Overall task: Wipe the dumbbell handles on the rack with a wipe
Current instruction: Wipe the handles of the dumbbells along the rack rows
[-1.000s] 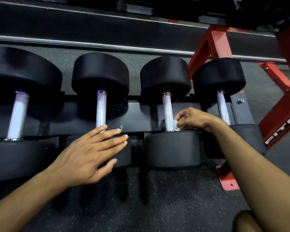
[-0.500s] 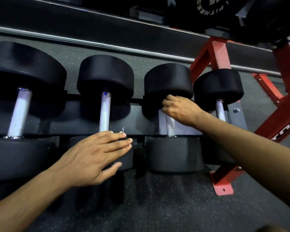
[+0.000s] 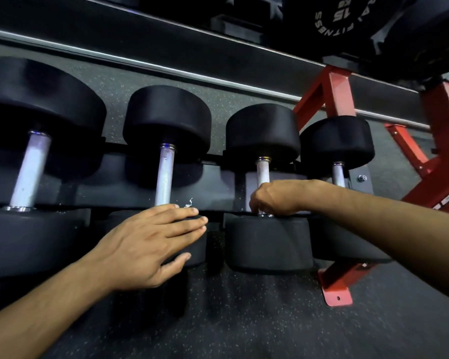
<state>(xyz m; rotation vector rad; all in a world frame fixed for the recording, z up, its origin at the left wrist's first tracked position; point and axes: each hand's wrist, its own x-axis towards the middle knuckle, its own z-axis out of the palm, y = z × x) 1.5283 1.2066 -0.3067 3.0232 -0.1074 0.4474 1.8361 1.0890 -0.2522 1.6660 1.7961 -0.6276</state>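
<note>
Several black dumbbells lie in a row on the low rack (image 3: 218,185), each with a silver handle. My right hand (image 3: 275,196) is curled round the near end of the third dumbbell's handle (image 3: 262,169), just above its near head. The wipe is hidden inside that hand. My left hand (image 3: 153,239) rests flat with straight fingers on the near head of the second dumbbell, below its handle (image 3: 165,174). A small white shred (image 3: 188,203) lies by my left fingertips. The first handle (image 3: 29,172) and the fourth handle (image 3: 338,173) are untouched.
A red steel rack leg (image 3: 329,89) and its floor foot (image 3: 337,288) stand at the right. A black weight plate with white lettering (image 3: 332,16) hangs above. Dark speckled rubber floor (image 3: 244,320) spreads in front of the rack.
My right hand slid from the handle's near end up to the far head, then back down to the near end. My left hand stayed on the second dumbbell's head.
</note>
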